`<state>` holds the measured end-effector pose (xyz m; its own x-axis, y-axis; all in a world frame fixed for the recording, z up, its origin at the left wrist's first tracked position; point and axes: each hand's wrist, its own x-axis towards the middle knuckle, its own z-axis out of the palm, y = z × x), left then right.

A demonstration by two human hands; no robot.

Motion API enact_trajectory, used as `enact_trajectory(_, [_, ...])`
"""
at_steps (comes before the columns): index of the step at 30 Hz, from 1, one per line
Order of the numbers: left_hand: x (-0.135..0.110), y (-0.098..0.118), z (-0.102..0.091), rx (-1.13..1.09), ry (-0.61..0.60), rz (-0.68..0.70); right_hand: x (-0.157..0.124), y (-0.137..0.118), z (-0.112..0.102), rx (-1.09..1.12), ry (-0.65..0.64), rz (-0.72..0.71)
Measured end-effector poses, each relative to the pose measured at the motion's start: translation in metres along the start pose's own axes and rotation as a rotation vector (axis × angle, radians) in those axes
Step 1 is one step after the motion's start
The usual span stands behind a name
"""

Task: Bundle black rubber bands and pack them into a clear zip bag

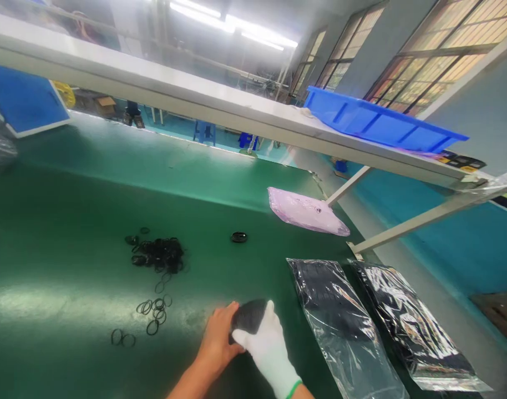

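My bare left hand (218,338) and my white-gloved right hand (268,346) both grip a small dark textured pad (248,315) just above the green table (70,221), near its front edge. The left fingers curl over the pad's left edge. The right glove pinches it from the right and below. A pile of black rubber rings (160,255) lies to the upper left, with loose rings (153,313) scattered closer to my left hand. A single black round part (238,237) sits farther back.
Two clear plastic bags of dark sheets (340,316) (411,327) lie to the right. A pink bag (305,211) rests farther back. A white overhead shelf (195,100) carries a blue tray (378,122). A blue board (23,100) stands at the far left.
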<state>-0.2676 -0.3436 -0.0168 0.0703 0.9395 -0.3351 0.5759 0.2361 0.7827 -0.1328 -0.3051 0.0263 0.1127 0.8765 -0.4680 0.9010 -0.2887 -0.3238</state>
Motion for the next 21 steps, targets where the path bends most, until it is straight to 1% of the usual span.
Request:
enact_trajectory(2, [0.001, -0.004, 0.003, 0.008, 0.023, 0.031, -0.008, -0.007, 0.009, -0.058, 0.066, 0.034])
enact_trajectory(3, [0.002, -0.006, 0.004, 0.014, 0.025, 0.038, -0.009, -0.009, 0.012, -0.066, 0.074, 0.041])
enact_trajectory(8, [0.005, -0.011, 0.006, 0.052, -0.007, 0.069, -0.006, -0.009, 0.012, -0.061, 0.092, 0.051])
enact_trajectory(13, [0.007, -0.012, 0.007, 0.065, -0.003, 0.042, -0.009, -0.012, 0.016, -0.089, 0.073, 0.060])
enact_trajectory(17, [0.008, -0.017, 0.011, 0.089, 0.028, 0.057, -0.009, -0.017, 0.025, -0.136, 0.154, 0.067])
enact_trajectory(21, [0.007, -0.024, 0.020, 0.100, 0.055, 0.093, -0.006, -0.017, 0.036, -0.138, 0.223, 0.096])
